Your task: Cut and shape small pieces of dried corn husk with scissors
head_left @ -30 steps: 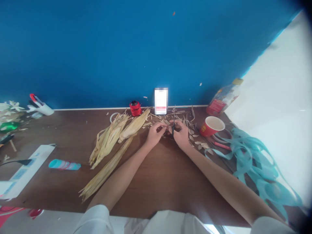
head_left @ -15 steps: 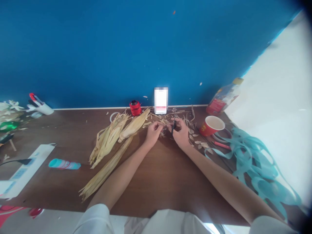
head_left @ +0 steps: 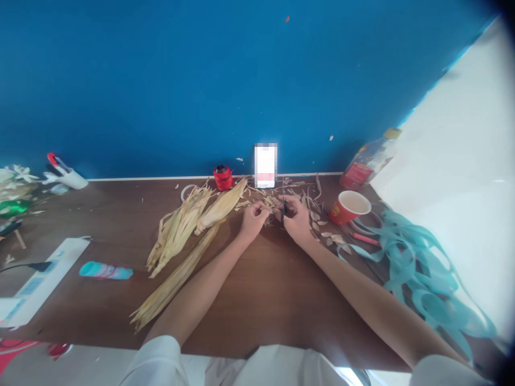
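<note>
Pinching a small pale strip [head_left: 267, 208] narrowly between thumb and fingertips of the left hand [head_left: 253, 219], low over dry scraps [head_left: 316, 216], with most of it hidden by the fingers. Curling the right hand [head_left: 298, 219] around the black handle of probable scissors [head_left: 284, 208], pointing the tip towards the blue wall [head_left: 161, 80], too small for telling the spread of the blades. Judging the strip as papery: likely being very light, rather stiff, easily split, hardly slippery; probably needing a gentle pinch near one end. Judging the scissors as rigid and smooth, best being held by the handle. Working on a brown table [head_left: 257, 300], with dried husks [head_left: 183, 228] lying at the left, near a red spool [head_left: 223, 178]. Facing a lit phone [head_left: 265, 166] standing by the wall. Having a red paper cup [head_left: 341, 209] beyond the right hand, with a bottle [head_left: 364, 166] behind and teal ribbon [head_left: 436, 273] heaping towards a white wall [head_left: 462, 134]
</note>
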Available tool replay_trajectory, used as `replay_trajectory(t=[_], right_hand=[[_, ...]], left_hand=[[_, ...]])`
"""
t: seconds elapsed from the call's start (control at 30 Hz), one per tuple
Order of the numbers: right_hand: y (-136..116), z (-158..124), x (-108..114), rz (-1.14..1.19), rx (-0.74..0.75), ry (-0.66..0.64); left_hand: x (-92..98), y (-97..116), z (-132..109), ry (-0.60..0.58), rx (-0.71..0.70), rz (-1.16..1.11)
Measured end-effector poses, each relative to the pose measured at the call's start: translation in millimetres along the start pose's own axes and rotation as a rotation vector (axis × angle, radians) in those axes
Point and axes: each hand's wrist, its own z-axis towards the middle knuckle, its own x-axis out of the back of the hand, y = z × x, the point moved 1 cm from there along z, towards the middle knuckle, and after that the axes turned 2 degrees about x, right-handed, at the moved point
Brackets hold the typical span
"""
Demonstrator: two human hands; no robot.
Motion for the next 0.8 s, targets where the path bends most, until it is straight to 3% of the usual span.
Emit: replay_trajectory(t=[0.47, 0.8], right_hand=[[8.3, 0.1, -0.7, 0.030, -0.040, -0.003], [8.1, -0.5, -5.2, -0.267, -0.035, -0.146]], left_hand=[[-0.9, 2.7, 0.5, 0.033, -0.028, -0.003], [12.1, 2.6, 7.5, 0.238, 0.061, -0.499]])
